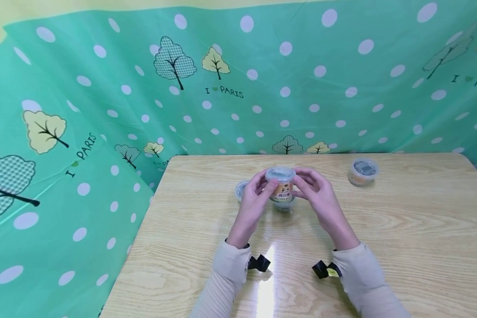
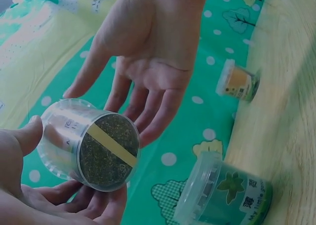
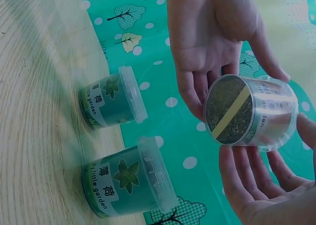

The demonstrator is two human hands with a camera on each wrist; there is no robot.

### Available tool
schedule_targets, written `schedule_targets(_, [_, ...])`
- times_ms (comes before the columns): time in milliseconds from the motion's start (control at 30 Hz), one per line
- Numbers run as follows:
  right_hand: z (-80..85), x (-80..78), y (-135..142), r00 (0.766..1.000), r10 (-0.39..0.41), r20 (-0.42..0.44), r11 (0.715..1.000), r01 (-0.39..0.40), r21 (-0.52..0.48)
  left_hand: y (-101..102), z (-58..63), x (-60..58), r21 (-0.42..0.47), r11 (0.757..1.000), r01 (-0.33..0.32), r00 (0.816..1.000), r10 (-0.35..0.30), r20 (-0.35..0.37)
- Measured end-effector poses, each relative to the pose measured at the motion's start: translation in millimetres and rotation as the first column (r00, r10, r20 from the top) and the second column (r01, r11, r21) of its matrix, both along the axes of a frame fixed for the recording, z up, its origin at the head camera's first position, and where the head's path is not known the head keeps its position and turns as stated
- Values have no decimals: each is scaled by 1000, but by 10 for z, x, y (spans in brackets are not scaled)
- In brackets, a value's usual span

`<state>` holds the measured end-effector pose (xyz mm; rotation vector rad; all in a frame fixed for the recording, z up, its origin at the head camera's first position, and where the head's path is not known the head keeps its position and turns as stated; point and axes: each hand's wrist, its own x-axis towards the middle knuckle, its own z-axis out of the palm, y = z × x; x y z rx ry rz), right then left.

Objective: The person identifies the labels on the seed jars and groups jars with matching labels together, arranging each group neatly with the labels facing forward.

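Both hands hold a small clear plastic tub with a lid and a printed label, lifted above the table. My left hand grips its left side, with the thumb on the front. On the opposite side my right hand has its thumb and fingers around the tub. Dark, soil-like stuff and a pale yellow strip show through the tub's bottom in the left wrist view. Under the held tub stands a green tub with a leaf picture. A second green tub is partly hidden behind my left hand in the head view.
At the back right of the wooden table sits a lidded tub with an orange label. A green dotted cloth hangs along the back and left side. Black wrist devices are strapped at both sleeves.
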<state>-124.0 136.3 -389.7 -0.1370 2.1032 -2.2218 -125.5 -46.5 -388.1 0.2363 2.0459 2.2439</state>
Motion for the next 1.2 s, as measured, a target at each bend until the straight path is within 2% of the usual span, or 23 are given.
schedule_targets(433, [7, -29, 9, 999, 46, 4, 998, -46, 45, -66, -40, -47, 53, 997, 51, 998, -53, 35])
schedule_targets(867, [17, -67, -40, 999, 35, -13, 998, -34, 47, -143, -22, -77, 37, 997, 64, 997, -65, 39])
schedule_targets(1200, [28, -160, -110, 997, 56, -43, 997, -54, 62, -244, -19, -177, 29, 997, 71, 997, -72, 24])
